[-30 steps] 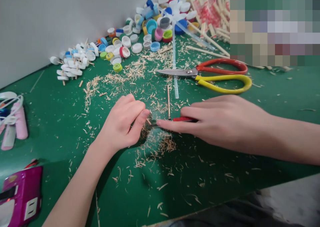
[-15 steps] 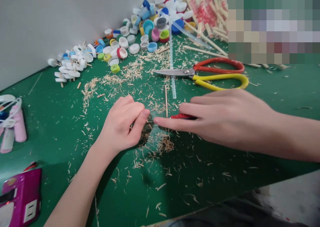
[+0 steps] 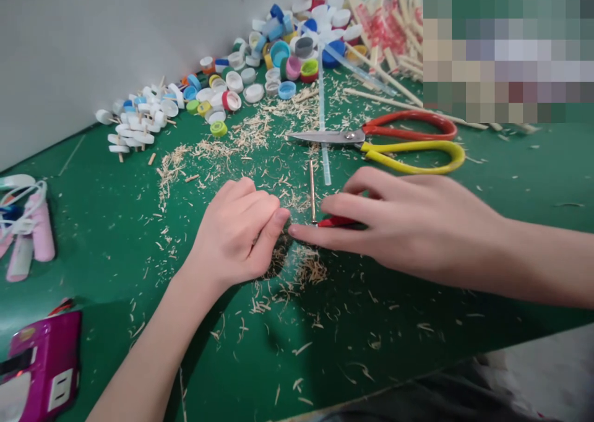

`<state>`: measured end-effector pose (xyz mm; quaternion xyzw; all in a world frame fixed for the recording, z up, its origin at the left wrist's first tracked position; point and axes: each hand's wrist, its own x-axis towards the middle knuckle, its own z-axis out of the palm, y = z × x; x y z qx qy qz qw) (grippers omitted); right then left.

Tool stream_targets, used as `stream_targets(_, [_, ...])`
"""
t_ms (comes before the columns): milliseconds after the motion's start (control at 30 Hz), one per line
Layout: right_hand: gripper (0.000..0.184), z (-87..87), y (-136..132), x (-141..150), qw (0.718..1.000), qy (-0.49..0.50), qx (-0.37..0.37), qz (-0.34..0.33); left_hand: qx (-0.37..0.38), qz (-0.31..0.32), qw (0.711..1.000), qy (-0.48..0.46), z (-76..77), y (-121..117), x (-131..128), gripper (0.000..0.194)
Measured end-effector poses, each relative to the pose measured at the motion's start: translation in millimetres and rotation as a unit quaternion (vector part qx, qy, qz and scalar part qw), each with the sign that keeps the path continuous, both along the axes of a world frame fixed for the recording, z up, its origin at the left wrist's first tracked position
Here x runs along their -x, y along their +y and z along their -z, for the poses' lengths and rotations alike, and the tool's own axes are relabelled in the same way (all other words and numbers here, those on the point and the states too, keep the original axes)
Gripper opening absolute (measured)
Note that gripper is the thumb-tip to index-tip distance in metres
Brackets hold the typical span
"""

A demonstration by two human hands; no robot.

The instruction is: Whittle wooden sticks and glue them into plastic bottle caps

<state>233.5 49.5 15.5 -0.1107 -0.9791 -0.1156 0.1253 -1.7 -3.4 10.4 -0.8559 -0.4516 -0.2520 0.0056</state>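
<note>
My left hand (image 3: 241, 230) is closed in a fist with the thumb on top; whatever lies inside it is hidden. Close to its thumb is the index fingertip of my right hand (image 3: 394, 218). The right fingers curl around a red-handled tool (image 3: 341, 221), mostly covered, so its exact kind does not show. A thin copper-coloured rod (image 3: 312, 190) lies just beyond the red handle. Pale wood shavings (image 3: 312, 271) are heaped below the hands. Beyond the right hand lie scissors (image 3: 343, 137) with one red and one yellow handle, across a clear plastic strip (image 3: 327, 165).
Bottle caps (image 3: 279, 54) are piled along the wall, with white caps on sticks (image 3: 137, 122) to their left. Wooden sticks (image 3: 385, 72) and a red-printed wrapper (image 3: 383, 23) lie at the back right. A magenta device (image 3: 51, 360) and a pink object (image 3: 41, 230) are at left.
The view has shifted slightly. My right hand's fingers have bent and lifted a little, and the red handle has slid slightly left against the rod. My left hand stays closed.
</note>
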Motion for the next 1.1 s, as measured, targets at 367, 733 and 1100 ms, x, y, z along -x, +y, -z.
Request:
stream_targets(367, [0.058,3.3,2,1,1.000,-0.012,0.013,-0.002,-0.004,-0.027,0.999,0.021,1.0,2,6,0.032])
stream_targets(733, [0.054,1.8,6,0,1.000,0.014,0.015,-0.001,0.019,-0.042,0.999,0.002,3.3,4,10,0.033])
stream_targets(1100, [0.047,3.6,9,-7,0.989,0.027,0.073,0.125,0.010,-0.036,0.999,0.022,1.0,3,13,0.031])
